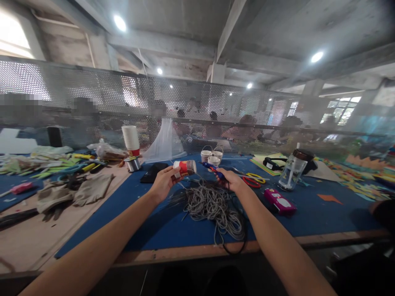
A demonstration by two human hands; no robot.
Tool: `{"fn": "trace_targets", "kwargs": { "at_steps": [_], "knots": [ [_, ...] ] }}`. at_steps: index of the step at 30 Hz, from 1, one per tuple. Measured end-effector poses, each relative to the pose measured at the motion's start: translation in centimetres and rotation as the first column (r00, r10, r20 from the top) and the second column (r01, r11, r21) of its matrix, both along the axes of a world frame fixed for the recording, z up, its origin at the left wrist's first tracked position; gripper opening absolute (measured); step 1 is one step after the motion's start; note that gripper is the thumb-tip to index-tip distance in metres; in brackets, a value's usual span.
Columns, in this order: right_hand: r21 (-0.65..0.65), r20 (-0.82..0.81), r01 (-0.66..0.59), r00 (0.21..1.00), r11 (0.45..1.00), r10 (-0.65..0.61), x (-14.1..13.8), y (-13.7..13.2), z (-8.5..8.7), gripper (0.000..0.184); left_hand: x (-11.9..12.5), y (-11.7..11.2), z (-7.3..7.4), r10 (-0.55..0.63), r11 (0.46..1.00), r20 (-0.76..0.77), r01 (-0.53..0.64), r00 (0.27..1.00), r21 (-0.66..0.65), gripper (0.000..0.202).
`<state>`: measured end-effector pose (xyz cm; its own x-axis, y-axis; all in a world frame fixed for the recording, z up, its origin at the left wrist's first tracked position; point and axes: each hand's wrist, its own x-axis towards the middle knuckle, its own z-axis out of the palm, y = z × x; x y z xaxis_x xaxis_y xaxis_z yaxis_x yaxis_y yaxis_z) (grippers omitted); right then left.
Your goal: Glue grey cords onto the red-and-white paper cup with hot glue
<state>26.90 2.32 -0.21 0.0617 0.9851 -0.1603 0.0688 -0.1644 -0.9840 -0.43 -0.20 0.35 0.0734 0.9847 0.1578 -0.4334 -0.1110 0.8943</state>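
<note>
My left hand (165,181) is closed around a paper cup (184,166) held on its side above the mat. The cup is white and red, and its right end looks grey, seemingly wrapped in cord. My right hand (228,177) grips a blue hot glue gun (212,167), whose tip points left toward the cup without clearly touching it. Below both hands lies a loose tangle of grey cord (210,201), and a strand runs up near the cup. A black cable (245,236) loops beside the pile, over the table's front edge.
Behind stand several small white cups with handles (212,155). To the left are stacked paper cups (131,137), a wire spool (133,164), a black phone-like slab (153,172) and gloves (92,189). Scissors (253,181), a purple case (279,202) and a glass bottle (290,172) sit right.
</note>
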Motion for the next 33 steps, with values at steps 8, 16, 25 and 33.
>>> {"fn": "trace_targets", "kwargs": {
  "at_steps": [8,16,25,33],
  "knots": [
    [0.148,-0.406,-0.110,0.900,0.983,0.162,-1.0,-0.8,0.8,0.015,0.0,0.0,0.1,0.022,1.000,0.010,-0.022,1.000,-0.011,0.022],
    [0.573,-0.135,-0.030,0.982,0.819,0.131,-3.9,-2.8,1.7,0.033,0.0,-0.1,0.1,0.052,0.998,-0.014,-0.052,0.999,-0.043,0.017],
    [0.692,0.091,-0.051,0.996,0.720,-0.017,-4.8,-4.1,2.4,0.032,0.1,-0.1,0.0,0.072,0.997,-0.048,-0.073,0.996,-0.018,0.016],
    [0.585,0.307,-0.083,0.943,0.807,-0.126,-5.2,-4.1,1.7,0.041,0.3,-0.5,0.3,0.099,0.995,-0.072,-0.099,0.992,0.003,0.021]
  ]
}}
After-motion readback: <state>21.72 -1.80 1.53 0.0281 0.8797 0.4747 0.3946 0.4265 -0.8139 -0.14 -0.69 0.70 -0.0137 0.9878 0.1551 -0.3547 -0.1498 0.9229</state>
